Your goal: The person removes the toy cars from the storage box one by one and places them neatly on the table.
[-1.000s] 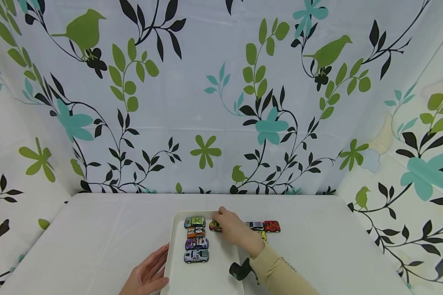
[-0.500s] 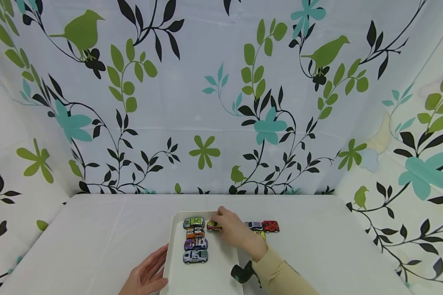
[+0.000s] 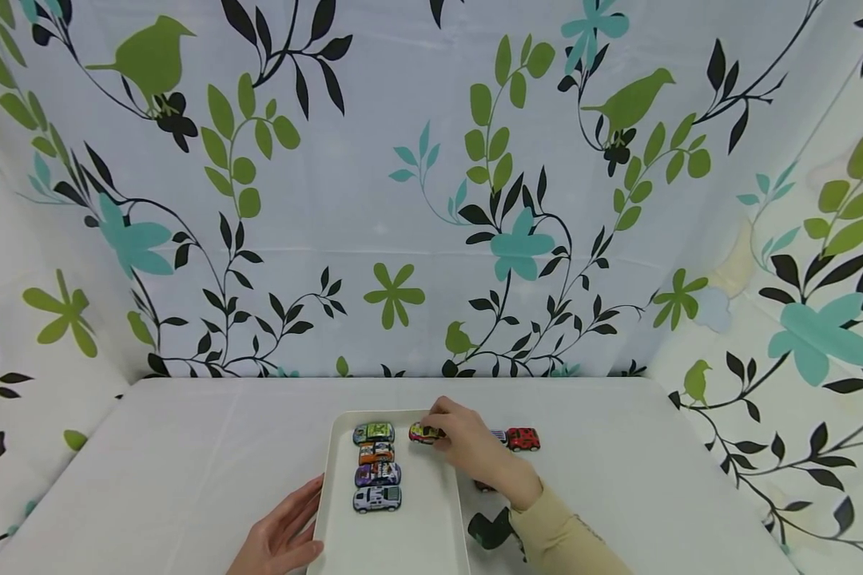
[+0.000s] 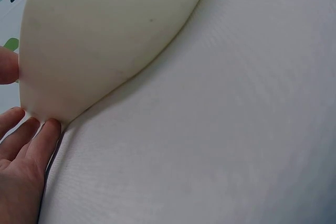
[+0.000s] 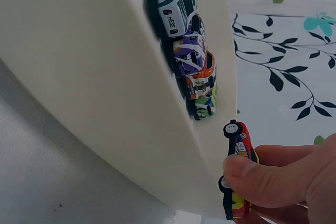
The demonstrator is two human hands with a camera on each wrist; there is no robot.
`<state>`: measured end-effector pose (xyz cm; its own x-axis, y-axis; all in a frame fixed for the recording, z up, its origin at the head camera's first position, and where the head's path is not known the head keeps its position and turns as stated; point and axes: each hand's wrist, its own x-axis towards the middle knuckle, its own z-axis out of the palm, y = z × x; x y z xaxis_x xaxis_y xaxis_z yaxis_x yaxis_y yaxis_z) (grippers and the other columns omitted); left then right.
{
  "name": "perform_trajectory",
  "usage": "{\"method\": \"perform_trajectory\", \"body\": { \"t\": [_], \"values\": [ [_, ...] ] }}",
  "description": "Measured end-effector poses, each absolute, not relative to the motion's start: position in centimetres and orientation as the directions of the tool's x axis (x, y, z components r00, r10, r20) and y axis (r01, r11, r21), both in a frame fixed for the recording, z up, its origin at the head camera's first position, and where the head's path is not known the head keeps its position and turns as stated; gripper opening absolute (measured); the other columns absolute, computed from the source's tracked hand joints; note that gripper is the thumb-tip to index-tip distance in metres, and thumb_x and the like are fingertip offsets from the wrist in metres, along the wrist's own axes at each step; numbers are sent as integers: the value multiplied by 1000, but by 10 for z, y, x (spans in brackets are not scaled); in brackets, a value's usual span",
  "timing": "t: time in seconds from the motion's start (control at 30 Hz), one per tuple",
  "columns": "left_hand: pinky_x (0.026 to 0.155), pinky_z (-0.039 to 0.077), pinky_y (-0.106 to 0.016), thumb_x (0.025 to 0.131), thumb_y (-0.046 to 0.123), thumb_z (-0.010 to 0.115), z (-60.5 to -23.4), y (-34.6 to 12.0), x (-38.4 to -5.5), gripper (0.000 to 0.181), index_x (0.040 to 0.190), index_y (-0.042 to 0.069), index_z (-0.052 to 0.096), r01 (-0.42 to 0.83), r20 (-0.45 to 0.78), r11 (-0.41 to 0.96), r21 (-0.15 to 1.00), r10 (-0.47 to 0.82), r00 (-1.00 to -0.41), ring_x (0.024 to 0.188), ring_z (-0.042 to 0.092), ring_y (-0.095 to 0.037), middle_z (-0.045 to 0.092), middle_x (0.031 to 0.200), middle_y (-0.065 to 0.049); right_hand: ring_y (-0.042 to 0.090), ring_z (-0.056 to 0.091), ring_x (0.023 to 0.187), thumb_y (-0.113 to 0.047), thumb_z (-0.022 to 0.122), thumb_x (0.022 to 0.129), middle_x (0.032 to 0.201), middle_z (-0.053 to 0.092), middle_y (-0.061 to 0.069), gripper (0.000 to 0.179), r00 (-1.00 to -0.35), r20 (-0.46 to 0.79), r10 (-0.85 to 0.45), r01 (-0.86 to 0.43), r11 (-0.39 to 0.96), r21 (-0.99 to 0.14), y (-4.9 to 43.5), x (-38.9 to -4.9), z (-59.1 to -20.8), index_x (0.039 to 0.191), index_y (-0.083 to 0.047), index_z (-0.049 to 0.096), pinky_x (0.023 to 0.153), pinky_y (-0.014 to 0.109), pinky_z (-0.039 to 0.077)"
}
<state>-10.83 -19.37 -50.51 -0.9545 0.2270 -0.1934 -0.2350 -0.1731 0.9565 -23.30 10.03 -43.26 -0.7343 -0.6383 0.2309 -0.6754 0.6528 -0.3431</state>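
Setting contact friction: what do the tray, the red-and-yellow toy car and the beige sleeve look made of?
Tray: probably moulded plastic, smooth satin; one even cream colour, rounded corners.
Red-and-yellow toy car: painted or printed shell, some gloss; crisp graphics, but plastic or die-cast metal, can't tell.
Sleeve: matte fabric, judging by its soft creases; fibre can't be told.

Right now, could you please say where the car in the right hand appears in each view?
Head: the held car, below centre, right of the green car.
Left wrist: not there.
Right wrist: the held car, lower right, pinched by the right hand.
Landmark shared by all: the pale tray.
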Motion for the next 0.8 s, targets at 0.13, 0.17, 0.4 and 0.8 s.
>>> {"method": "perform_trajectory", "body": {
  "t": [0.13,0.17,0.4,0.8],
  "values": [
    [108,47,-22,91,6,69,-505,-194,-108,85,157,-3,16,-230,-189,-172,958,229,-955,116,50,18,12,164,-23,13,60,90,6,72,86,107,60,3,31,-742,244,-625,-668,653,-358,106,-232,-435,115,-5,73,78,24,60],
    [108,47,-22,91,7,69,-505,-193,-108,85,157,-3,16,-231,-189,-172,958,228,-955,116,50,18,12,164,-24,14,60,91,5,72,87,107,60,3,31,-745,245,-620,-664,654,-363,108,-231,-435,116,-5,73,79,25,60],
    [108,47,-22,90,5,70,-504,-192,-108,85,157,-4,18,-219,-183,-162,962,214,-960,116,50,17,14,164,-24,15,61,96,6,71,87,110,60,2,31,-751,277,-599,-658,646,-387,120,-227,-434,116,-6,73,82,27,61],
    [108,48,-27,92,7,69,-505,-192,-110,83,156,-5,18,-209,-180,-130,969,204,-962,118,49,16,15,163,-26,16,63,96,12,72,83,109,61,2,34,-734,365,-574,-679,636,-367,142,-220,-444,112,-6,75,82,30,61]
  ]
}}
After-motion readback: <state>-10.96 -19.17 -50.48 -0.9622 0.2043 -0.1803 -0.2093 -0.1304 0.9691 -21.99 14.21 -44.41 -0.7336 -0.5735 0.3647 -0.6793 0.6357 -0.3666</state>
